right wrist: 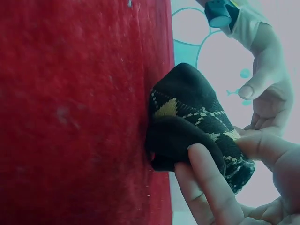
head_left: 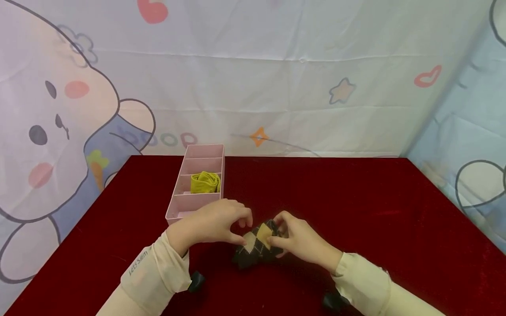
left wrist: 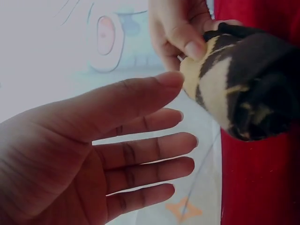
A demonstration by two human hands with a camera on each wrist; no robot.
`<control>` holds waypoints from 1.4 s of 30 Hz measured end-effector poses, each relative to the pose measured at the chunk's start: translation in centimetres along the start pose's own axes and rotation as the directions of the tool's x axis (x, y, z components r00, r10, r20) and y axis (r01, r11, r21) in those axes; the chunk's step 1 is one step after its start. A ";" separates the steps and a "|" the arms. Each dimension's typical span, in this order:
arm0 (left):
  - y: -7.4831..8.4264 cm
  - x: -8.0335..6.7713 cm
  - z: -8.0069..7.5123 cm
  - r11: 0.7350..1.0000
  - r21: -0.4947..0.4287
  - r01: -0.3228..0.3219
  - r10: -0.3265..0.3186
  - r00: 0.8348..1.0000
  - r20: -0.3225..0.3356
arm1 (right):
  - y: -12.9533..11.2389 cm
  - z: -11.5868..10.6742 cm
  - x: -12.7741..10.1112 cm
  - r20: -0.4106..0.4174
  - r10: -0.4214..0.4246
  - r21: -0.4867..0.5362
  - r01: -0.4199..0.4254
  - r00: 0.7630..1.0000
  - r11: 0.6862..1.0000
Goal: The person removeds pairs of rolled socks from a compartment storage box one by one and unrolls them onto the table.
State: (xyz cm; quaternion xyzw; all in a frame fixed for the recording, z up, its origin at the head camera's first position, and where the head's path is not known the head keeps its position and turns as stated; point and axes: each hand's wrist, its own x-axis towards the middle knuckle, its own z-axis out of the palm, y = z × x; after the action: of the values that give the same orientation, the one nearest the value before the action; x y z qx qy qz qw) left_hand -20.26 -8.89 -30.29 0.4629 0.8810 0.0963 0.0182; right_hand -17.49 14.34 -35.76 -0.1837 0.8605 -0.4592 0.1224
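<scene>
A rolled dark sock [head_left: 253, 251] with tan diamonds sits on the red table [head_left: 356, 210], near the front middle. My right hand [head_left: 301, 241] pinches its upper end between thumb and fingers; the right wrist view shows the fingers [right wrist: 211, 187] wrapped over the sock [right wrist: 192, 117]. My left hand [head_left: 213, 226] hovers just left of it, fingers spread and mostly straight [left wrist: 140, 154], thumb tip by the sock's tan patch [left wrist: 211, 84]. It holds nothing.
A pink divided box [head_left: 176, 193] stands left of centre, just behind my left hand. A rolled yellow sock [head_left: 205, 182] lies in its third compartment from the back. A cartoon-print cloth backdrop [head_left: 276, 79] surrounds the table.
</scene>
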 end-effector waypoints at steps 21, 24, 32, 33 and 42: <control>1.9 0.6 4.1 0.982 0.179 -0.057 0.072 0.994 -0.081 | 0.7 -2.4 0.8 0.037 -0.128 -0.494 0.130 0.991 0.860; 2.0 0.7 4.4 0.975 0.215 -0.056 0.077 0.993 -0.089 | 0.8 -2.4 1.0 0.034 -0.212 -0.533 0.197 0.977 0.823; 1.9 1.0 4.9 0.951 0.301 -0.070 0.114 0.985 -0.131 | 1.3 -2.1 0.9 0.147 -0.380 -0.491 0.401 0.913 0.773; 1.8 1.0 4.9 0.948 0.309 -0.071 0.120 0.983 -0.142 | 1.3 -2.0 1.0 0.145 -0.393 -0.500 0.410 0.908 0.763; 1.3 0.9 5.0 0.942 0.330 -0.066 0.143 0.966 -0.213 | 1.4 -1.0 1.0 0.057 -0.461 -0.630 0.390 0.886 0.671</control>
State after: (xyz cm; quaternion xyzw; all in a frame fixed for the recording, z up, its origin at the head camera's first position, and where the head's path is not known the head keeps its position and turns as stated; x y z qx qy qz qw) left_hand -19.14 -6.66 -34.89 0.4916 0.8548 0.0067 -0.1663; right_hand -19.11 15.37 -36.39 -0.3844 0.9013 -0.1719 -0.1021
